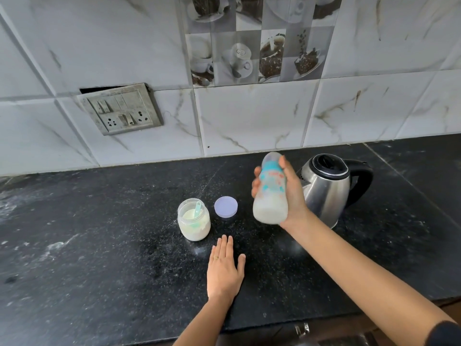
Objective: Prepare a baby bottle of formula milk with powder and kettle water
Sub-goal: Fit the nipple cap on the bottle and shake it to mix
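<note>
Gripping the bottle (270, 196) round its middle, the right hand (295, 196) holds it off the counter (99, 233), slightly tilted — milky liquid in its lower part (blurred). Right of the grip, just behind the hand, stands the kettle (326, 188); left of the grip lie the lid (226, 207), then the open jar (194, 226) with a scoop (198, 209) inside. The left hand (225, 269) rests flat, fingers straight, nearer the person.

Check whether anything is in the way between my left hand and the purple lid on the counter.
Nothing visible. The left hand lies flat on the counter, only bare surface between it and the lid. The open powder jar stands left of that path; the bottle is held up right of it.
</note>
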